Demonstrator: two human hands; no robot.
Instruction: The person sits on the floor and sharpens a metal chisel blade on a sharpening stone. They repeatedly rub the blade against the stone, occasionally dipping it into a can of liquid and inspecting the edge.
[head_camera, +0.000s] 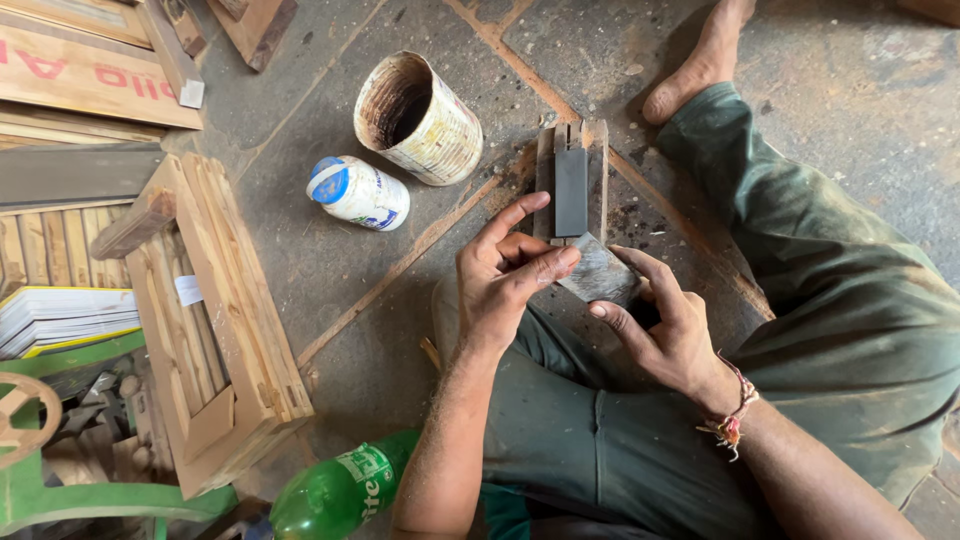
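Note:
I sit on the floor in green trousers. My right hand (660, 325) grips a flat grey metal blade (598, 270) from below and the right. My left hand (505, 275) rests its thumb and fingertips on the blade's left edge, index finger raised. Just beyond the blade lies a dark rectangular sharpening stone (571, 190) set in a wooden holder (598, 150) on the floor. A red thread band circles my right wrist. My bare foot (695, 70) lies past the holder.
A rusty open tin can (418, 118) lies on its side beside a white jar with a blue lid (358, 192). A wooden frame (215, 320) and planks lie at the left, with stacked papers (60, 318). A green plastic bottle (340, 492) lies near my left elbow.

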